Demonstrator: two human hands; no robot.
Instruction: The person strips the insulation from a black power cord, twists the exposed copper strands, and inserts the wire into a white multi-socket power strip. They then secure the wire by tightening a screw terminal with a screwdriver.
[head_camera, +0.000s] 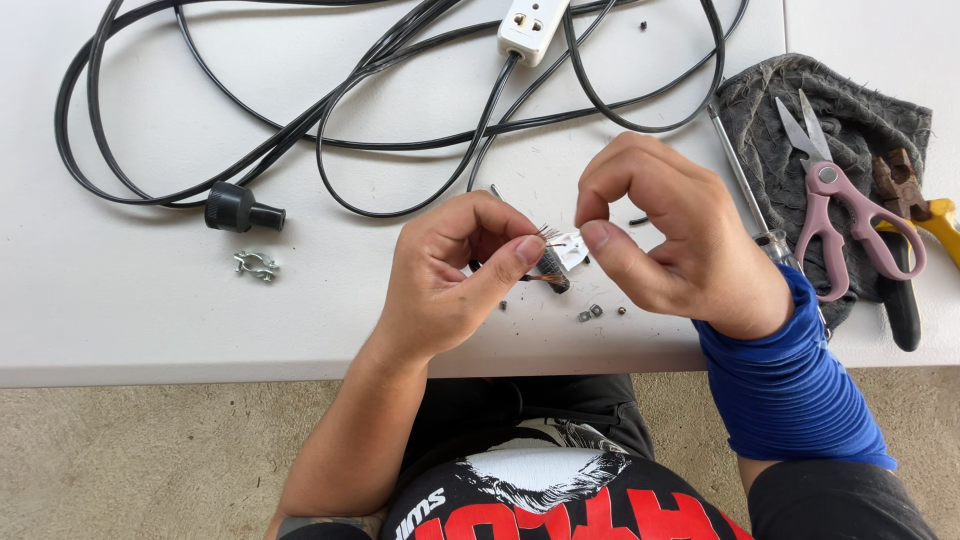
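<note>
Hands (560, 255) over table edge (200, 365), cord (300, 130) beyond

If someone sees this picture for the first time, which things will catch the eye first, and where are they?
First come the two hands at the centre: the left hand and the right hand pinch a cable end with bare frayed strands between their fingertips. Behind them a long black cable loops over the white table to a white socket block. At the right, pink scissors lie on a grey cloth.
</note>
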